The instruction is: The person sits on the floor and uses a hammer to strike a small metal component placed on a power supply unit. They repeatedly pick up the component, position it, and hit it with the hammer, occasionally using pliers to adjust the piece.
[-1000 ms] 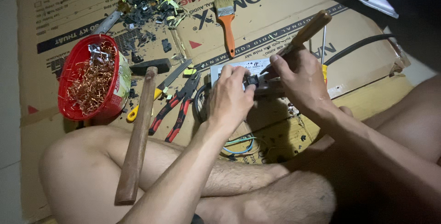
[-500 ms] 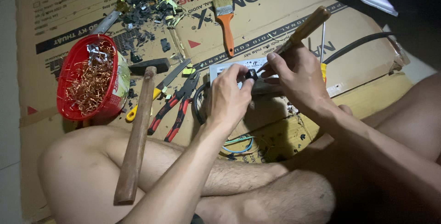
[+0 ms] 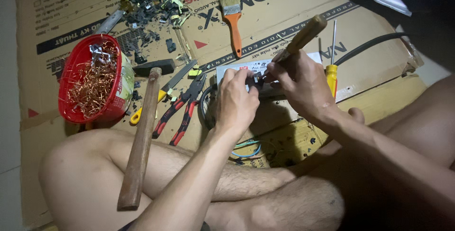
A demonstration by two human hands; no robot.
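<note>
Fingers of my left hand (image 3: pixel 235 102) are curling down over the near edge of the small white and grey box (image 3: pixel 246 72), pinching at a dark part on its top, with my forearm running up from the bottom of the view across my crossed legs. My right hand (image 3: pixel 301 86) is closing around the wooden-handled tool (image 3: pixel 298 39), gripping it low near the working end so the handle is slanting up and away to the right, and its tip is meeting the box just beside my left fingertips. The box is lying on the flattened cardboard (image 3: pixel 284 3) on the floor, just in front of my shins, with a yellow-handled screwdriver (image 3: pixel 332 72) right beside my right hand. Off to my left, the hammer (image 3: pixel 142 131) is resting across my knee, the red-and-black pliers (image 3: pixel 182 110) are lying near the box, the red basket (image 3: pixel 90 81) of copper wire scraps is sitting farther left, and the orange-handled paintbrush (image 3: pixel 233 20) is lying beyond the box. Compared with half a second ago, my hands are staying pressed together over the box and the handle is keeping the same slant; nothing around them is shifting.
</note>
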